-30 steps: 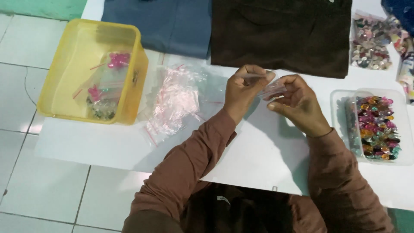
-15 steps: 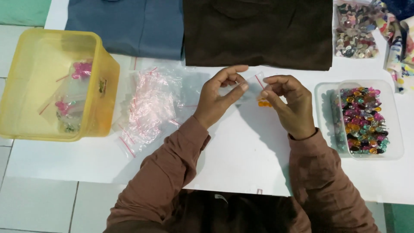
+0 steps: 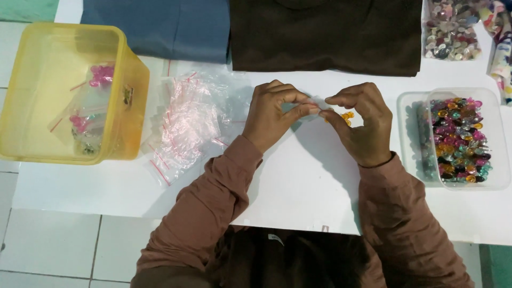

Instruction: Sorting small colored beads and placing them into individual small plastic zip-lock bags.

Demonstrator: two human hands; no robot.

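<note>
Between the 2 sets of fingertips, over the white table [image 3: 298, 197], sits a small clear bag [image 3: 326, 113] with orange beads [image 3: 346, 116] showing through it. The left hand [image 3: 274, 114] pinches the bag's left end between thumb and curled fingers; the right hand [image 3: 362, 122] pinches the right end the same way, beads just inside its fingertips. Both grips closed on the bag; bag held off the table surface, as far as can be told.

Left of the left fingers: loose heap of empty clear bags with red strips [image 3: 184, 125], lying on the table. Farther left: yellow tub [image 3: 32, 69] holding a few filled bags. Right of the right fingers, near but apart: clear container [image 3: 498, 138] full of mixed coloured beads. Beyond the fingertips: dark brown cloth [image 3: 325, 34], blue cloth [image 3: 160, 26] beside it.
</note>
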